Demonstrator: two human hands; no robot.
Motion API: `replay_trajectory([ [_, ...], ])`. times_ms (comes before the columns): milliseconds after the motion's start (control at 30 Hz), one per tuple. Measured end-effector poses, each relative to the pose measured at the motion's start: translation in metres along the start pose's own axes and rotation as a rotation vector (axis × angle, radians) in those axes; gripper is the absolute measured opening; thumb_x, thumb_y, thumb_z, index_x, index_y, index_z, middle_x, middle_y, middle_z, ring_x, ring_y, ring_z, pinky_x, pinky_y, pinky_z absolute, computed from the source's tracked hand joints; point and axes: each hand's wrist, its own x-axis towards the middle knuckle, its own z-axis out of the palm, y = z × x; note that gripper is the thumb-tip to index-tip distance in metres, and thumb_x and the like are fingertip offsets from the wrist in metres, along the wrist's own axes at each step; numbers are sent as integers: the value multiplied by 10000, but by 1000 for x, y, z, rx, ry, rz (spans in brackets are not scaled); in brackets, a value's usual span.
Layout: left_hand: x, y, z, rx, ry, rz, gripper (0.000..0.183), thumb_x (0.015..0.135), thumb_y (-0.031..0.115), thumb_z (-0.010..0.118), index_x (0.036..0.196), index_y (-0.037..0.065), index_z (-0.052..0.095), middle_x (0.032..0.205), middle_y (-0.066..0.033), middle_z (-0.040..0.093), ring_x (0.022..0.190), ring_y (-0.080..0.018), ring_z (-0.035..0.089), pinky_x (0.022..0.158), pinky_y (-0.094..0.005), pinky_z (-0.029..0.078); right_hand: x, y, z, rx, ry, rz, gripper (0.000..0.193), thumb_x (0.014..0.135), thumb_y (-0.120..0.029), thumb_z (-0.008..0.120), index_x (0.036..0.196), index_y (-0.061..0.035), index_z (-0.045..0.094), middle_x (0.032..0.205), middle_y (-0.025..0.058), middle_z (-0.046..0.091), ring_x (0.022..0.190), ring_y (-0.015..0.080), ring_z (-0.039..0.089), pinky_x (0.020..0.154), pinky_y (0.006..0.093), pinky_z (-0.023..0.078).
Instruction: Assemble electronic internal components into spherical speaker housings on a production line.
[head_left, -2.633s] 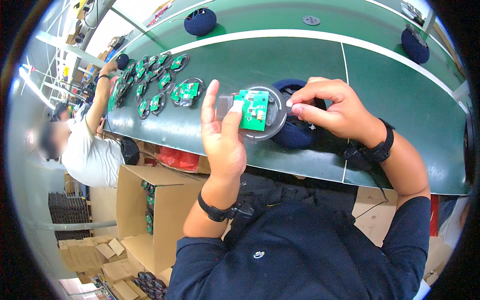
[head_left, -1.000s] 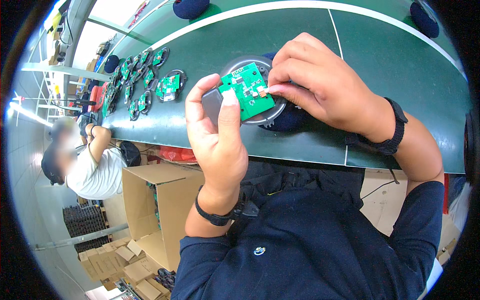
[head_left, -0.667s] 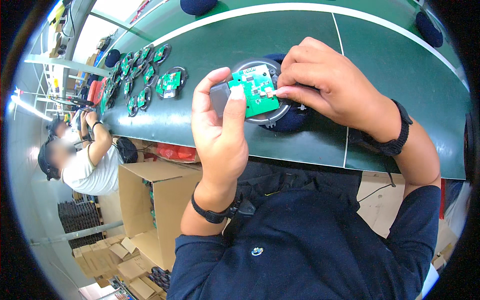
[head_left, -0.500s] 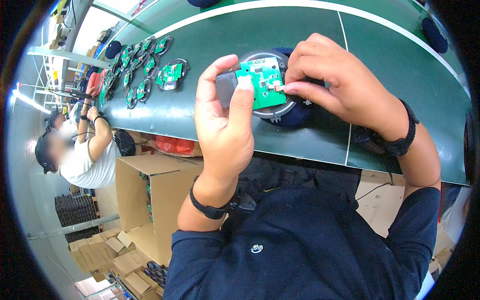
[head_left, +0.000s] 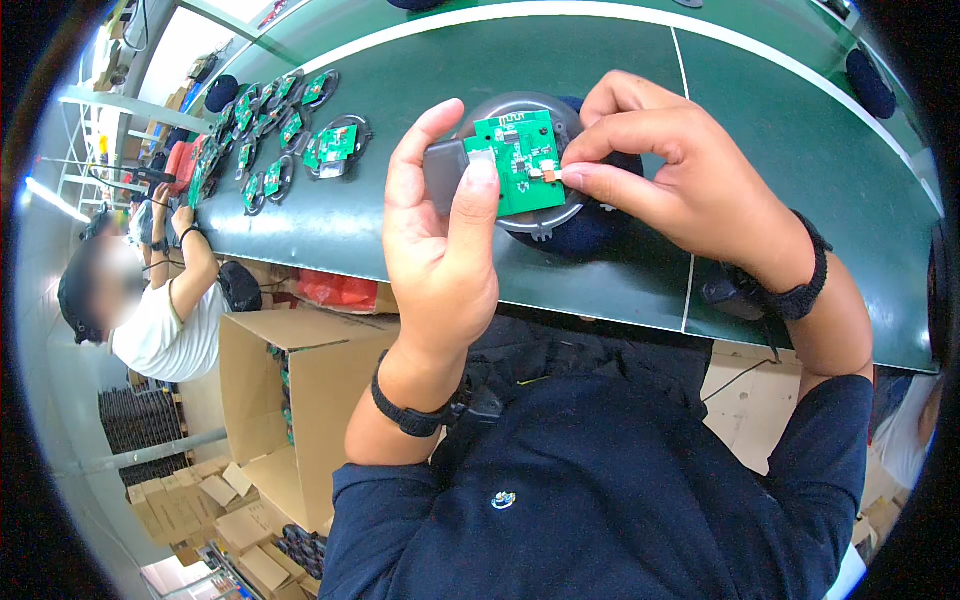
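A: Holding what with the left hand (head_left: 440, 255)?
B: Clamping the green circuit board (head_left: 518, 188) and its round grey base (head_left: 548, 222), thumb-side up, above the green table (head_left: 395, 85); overlapping a dark blue ball (head_left: 592, 240).
A: And with the right hand (head_left: 695, 180)?
B: Bent toward a small white part (head_left: 547, 165) near the board's right edge, with thumb and forefinger almost meeting; impossible to tell whether pinching it.

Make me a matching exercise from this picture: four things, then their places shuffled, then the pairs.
Things
1. Square green circuit board
2. Open brown cardboard box
3. White short-sleeved shirt
4. Round dark bases with green boards

Places
a. Worn by a co-worker
b. On the long green table
c. Held in the left hand
d. Picture's lower left

Pairs: 1-c; 2-d; 3-a; 4-b
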Motion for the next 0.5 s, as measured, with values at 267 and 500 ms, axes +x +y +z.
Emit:
replay_trajectory([
  [267,-4,2,6,129,-38,80,443,1041,60,559,1459,-9,428,1208,-103,609,1048,-135,609,930,-269,506,1,-16,-5,166,-24,403,215,880,-223,785,878,-13,738,763,103,615,686,220,599,634,340,458],
  [500,-3,-1,14,137,-26,102,445,1043,96,580,1454,-1,442,1191,-90,620,1029,-126,607,927,-262,490,-2,-15,1,240,-43,456,230,875,-227,794,873,-2,745,745,108,640,673,204,610,628,329,471],
])
